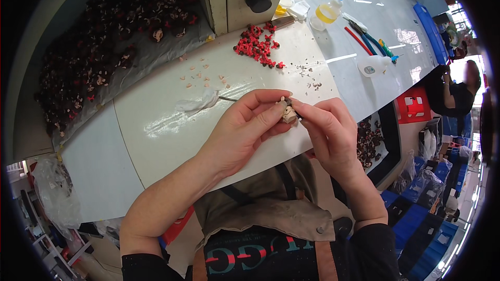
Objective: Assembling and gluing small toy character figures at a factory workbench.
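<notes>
Between my hands, over the white work board (172, 145), is a small doll head (289, 115) with a pale face and a dark top. My left hand (247, 130) grips it between thumb and fingers. My right hand (333, 127) is closed in a pinch at the head's right side; a small dark bit shows at its fingertips, too small to name. A thin metal rod with a white cloth-wrapped end (200, 101) reaches behind my left fingers; whether they touch it is hidden. Beyond my hands lies a pile of small red and black pieces (256, 47).
Many dark doll parts (120, 36) fill a lined bay at left. Pale bits (205, 78) and grey scraps (311, 75) dot the board. To the right are a yellow-banded needle bottle (325, 15), a white bottle (374, 65), pliers (372, 36) and a red crate (414, 105).
</notes>
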`<control>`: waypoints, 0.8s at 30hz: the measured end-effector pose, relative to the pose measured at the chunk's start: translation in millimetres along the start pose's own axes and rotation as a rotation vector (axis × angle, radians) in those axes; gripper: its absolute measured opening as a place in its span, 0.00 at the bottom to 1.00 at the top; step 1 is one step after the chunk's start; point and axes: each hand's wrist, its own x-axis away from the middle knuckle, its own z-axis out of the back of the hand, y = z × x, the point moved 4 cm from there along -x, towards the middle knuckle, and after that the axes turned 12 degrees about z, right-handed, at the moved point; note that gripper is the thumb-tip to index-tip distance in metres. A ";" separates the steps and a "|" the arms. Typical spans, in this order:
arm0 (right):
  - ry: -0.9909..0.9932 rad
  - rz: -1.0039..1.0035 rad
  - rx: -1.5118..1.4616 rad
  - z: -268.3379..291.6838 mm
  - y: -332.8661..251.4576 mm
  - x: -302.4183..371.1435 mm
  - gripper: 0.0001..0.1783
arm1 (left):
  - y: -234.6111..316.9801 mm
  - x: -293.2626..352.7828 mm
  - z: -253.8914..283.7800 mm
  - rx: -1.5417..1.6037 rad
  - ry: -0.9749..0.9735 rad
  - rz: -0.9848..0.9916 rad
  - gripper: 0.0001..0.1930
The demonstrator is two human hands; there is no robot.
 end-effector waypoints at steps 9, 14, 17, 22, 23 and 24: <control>0.054 -0.291 -0.270 11.9 15.8 -6.9 0.13 | 1.0 0.4 -1.3 -0.130 0.001 -0.047 0.13; -0.194 -0.623 -0.512 16.6 18.6 0.0 0.12 | 0.0 -0.8 0.3 -0.185 -0.005 -0.066 0.14; -0.213 -0.351 -0.343 13.7 11.5 -2.6 0.10 | 0.4 -0.6 -2.2 -0.200 -0.011 -0.058 0.14; -0.271 -0.378 -0.412 4.5 5.9 -6.6 0.09 | -1.1 -1.7 -2.4 -0.223 -0.013 -0.063 0.14; -0.275 -0.357 -0.395 4.0 6.1 -7.8 0.10 | -0.6 -1.3 -3.0 -0.229 -0.009 -0.064 0.14; -0.279 -0.335 -0.380 3.4 5.8 -8.5 0.11 | -0.3 -0.8 -2.9 -0.236 -0.003 -0.065 0.14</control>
